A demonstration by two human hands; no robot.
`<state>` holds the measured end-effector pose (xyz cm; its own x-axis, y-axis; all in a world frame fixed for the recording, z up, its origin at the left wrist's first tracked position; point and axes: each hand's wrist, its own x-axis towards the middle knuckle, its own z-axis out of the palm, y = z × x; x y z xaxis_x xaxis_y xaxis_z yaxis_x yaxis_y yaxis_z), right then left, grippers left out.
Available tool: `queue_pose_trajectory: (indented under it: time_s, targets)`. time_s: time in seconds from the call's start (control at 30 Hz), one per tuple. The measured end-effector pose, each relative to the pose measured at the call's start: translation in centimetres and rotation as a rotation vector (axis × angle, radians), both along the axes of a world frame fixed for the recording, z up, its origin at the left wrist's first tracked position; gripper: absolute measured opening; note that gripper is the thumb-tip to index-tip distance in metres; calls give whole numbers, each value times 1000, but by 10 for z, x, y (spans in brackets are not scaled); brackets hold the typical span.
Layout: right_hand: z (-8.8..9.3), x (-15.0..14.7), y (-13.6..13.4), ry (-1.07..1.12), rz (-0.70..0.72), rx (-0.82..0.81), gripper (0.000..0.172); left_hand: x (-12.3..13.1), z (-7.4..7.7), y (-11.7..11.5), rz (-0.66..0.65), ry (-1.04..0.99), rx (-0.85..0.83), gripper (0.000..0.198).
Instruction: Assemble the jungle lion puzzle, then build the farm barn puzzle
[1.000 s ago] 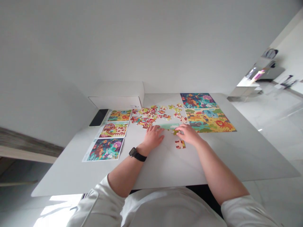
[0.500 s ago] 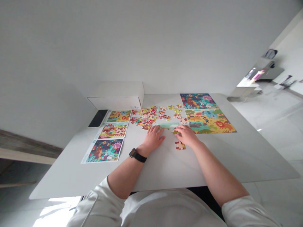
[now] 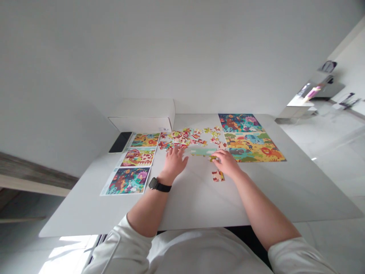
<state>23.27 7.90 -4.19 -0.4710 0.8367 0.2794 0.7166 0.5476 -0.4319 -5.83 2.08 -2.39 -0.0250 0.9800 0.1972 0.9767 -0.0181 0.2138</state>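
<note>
My left hand (image 3: 174,163) lies over the near edge of a pile of loose puzzle pieces (image 3: 185,136), fingers stretched and apart, with nothing seen in its grip. My right hand (image 3: 226,163) has its fingers closed at a small yellow-green puzzle piece (image 3: 212,158), which they partly cover. That piece is at the lower right of a joined pale green and blue strip of puzzle (image 3: 201,152); I cannot tell whether the two are locked together. A separate brown and white puzzle piece (image 3: 218,176) lies just below my right hand.
Two assembled puzzles, a dark one (image 3: 239,122) and a yellow animal one (image 3: 253,147), lie at the right. On the left are a sheet with three reference pictures (image 3: 138,157) and a black phone (image 3: 121,142). A white box (image 3: 139,123) stands behind them on the white table (image 3: 194,205).
My left hand has moved left and away from the joined strip to the loose pieces, its fingers spreading. My right hand stays nearly in place at the yellow-green piece.
</note>
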Motion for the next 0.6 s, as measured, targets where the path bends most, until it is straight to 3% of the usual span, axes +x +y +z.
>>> queue_pose_trajectory:
  time_s: [0.13, 0.27, 0.6]
  targets:
    - [0, 0, -1, -18, -41, -9, 25, -20, 5, 2, 149, 40, -82, 45]
    - [0, 0, 0, -51, -89, -12, 24, -26, 1, 5, 110, 31, -95, 39]
    - [-8, 2, 4, -6, -62, -17, 26, -25, -3, 4, 74, 32, -93, 47]
